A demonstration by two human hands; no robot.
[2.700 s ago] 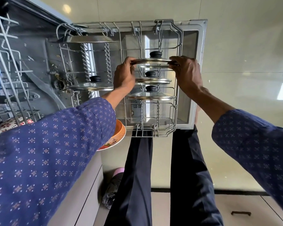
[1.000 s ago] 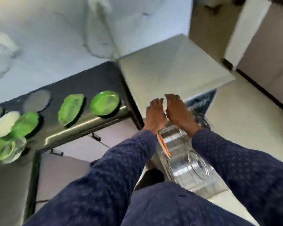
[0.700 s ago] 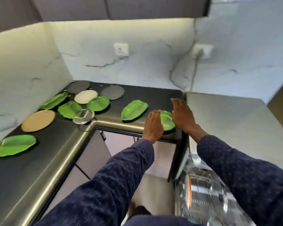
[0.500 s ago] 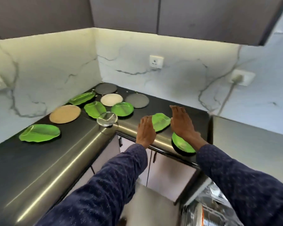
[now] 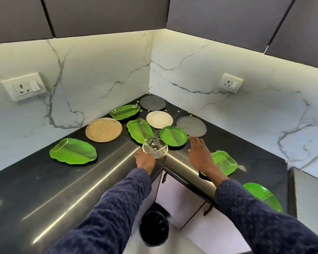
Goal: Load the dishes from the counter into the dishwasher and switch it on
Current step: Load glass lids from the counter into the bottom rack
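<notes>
Counter stock, centre frame: both hands, back from the dishwasher racks, now reach in — left hand (image 5: 145,159) touching the glass lid (image 5: 155,147), grip unclear; right hand (image 5: 198,153) flat, released, beside the round green plate (image 5: 173,135); next load pending.

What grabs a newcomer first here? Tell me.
The bright green leaf-shaped plates scattered over the black corner counter stand out first. Next, two hands reach in: the left hand at a clear glass lid on the corner edge, the right hand open beside it.

Two wall sockets (image 5: 24,87) on marble; black bin (image 5: 154,228) on floor.
</notes>
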